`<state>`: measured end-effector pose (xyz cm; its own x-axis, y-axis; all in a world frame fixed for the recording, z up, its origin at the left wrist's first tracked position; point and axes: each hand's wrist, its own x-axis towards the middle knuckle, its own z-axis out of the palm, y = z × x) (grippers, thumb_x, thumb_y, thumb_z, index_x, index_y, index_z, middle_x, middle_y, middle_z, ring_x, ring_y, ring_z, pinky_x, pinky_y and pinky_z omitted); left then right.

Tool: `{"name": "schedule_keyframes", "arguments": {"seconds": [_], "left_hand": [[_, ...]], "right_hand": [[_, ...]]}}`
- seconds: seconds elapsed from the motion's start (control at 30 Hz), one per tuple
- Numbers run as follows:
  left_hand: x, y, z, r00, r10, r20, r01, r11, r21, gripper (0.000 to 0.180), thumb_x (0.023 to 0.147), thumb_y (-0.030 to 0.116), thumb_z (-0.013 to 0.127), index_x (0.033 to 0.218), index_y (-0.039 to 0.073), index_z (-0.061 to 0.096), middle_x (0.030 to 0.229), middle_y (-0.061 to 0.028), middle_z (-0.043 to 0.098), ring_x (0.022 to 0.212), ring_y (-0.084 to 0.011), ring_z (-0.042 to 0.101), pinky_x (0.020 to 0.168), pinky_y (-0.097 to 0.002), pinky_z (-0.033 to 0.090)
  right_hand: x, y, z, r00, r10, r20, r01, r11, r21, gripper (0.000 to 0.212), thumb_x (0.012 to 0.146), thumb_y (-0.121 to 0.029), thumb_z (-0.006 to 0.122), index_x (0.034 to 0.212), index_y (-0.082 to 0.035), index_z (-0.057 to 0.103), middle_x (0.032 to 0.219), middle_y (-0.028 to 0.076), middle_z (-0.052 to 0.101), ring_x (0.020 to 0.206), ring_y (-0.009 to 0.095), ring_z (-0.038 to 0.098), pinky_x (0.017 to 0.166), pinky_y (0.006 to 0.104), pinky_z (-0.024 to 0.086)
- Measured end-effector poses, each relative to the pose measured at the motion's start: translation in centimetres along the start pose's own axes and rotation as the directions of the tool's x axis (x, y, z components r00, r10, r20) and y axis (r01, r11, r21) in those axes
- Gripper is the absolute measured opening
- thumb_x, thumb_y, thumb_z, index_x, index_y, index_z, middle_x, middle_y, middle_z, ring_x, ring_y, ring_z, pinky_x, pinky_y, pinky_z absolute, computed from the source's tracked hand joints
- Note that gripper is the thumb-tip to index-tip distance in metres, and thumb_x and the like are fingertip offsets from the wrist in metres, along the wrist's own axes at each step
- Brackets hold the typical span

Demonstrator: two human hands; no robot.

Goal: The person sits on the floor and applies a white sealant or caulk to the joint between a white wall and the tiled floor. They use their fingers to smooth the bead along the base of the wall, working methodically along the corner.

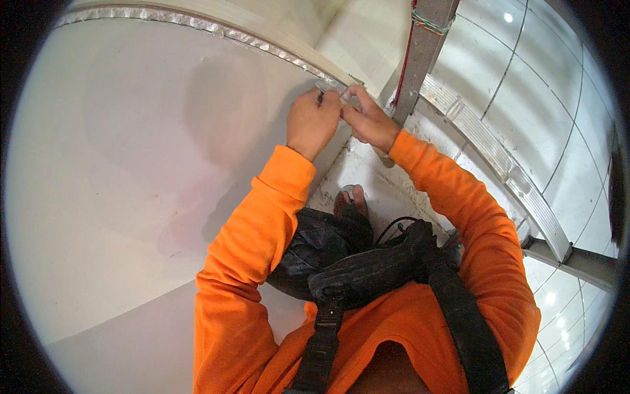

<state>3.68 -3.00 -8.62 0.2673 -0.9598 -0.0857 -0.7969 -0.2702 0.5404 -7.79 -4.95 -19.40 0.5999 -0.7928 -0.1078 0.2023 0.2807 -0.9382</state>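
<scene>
– Where does that rough white strip (216,27) lie from your fingers?

– Ahead and to my left. It follows the far edge of the pale board (144,131); its long axis, bowed by the lens, slants from far left down toward my fingertips.

– Which hand is nearer?

– My left hand (311,121), over the board near its right end. My right hand (371,123) is just beside it, toward the grey post (423,49).

– How are your fingers set?

– The left ones are curled nearly closed on a small dark thing (320,98), with something pale poking out ahead; I can't make out whether that's one piece. My right thumb and forefinger are bent, slightly parted; whether they pinch anything, I can't tell.

– And the look of it?

– The strip is ragged and crumbly-looking; the board is smooth, with a faint pinkish patch.
</scene>
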Motion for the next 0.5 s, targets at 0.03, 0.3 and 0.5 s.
{"name": "schedule_keyframes", "arguments": {"seconds": [0.03, 0.3, 0.5], "left_hand": [[0.1, -0.3, 0.0, 1.0, -0.003, 0.002, 0.003, 1.0, -0.009, 0.035, 0.088, 0.026, 0.052, 0.081, -0.007, 0.061, 0.07, -0.0179, 0.062, 0.065, -0.021, 0.056, 0.064, -0.0359, 0.045], [0.3, -0.6, -0.1, 1.0, -0.014, 0.011, 0.014, 1.0, 0.0, 0.034, 0.088, 0.025, 0.052, 0.081, -0.007, 0.062, 0.072, -0.0188, 0.063, 0.067, -0.0213, 0.057, 0.065, -0.036, 0.045], [0.7, -1.5, -1.3, 0.998, -0.05, 0.033, 0.047, 0.994, 0.102, 0.033, 0.087, 0.023, 0.049, 0.087, -0.008, 0.063, 0.081, -0.0245, 0.064, 0.076, -0.0336, 0.06, 0.072, -0.0426, 0.046]], "right_hand": [[-0.1, -0.1, 0.1, 1.0, 0.014, 0.005, -0.015, 1.0, 0.02, 0.049, 0.09, -0.05, 0.057, 0.112, -0.01, 0.038, 0.095, 0.015, 0.054, 0.086, 0.021, 0.051, 0.078, 0.0358, 0.044], [0.1, 0.4, 0.9, 0.999, 0.034, -0.022, -0.033, 0.998, 0.046, 0.047, 0.091, -0.044, 0.059, 0.115, -0.01, 0.037, 0.088, 0.014, 0.055, 0.082, 0.021, 0.052, 0.074, 0.0357, 0.044], [1.1, 4.0, 6.2, 0.97, -0.056, -0.235, 0.109, 0.969, 0.22, 0.049, 0.091, -0.03, 0.06, 0.122, -0.01, 0.029, 0.089, 0.015, 0.057, 0.082, 0.023, 0.056, 0.074, 0.0363, 0.046]]}}
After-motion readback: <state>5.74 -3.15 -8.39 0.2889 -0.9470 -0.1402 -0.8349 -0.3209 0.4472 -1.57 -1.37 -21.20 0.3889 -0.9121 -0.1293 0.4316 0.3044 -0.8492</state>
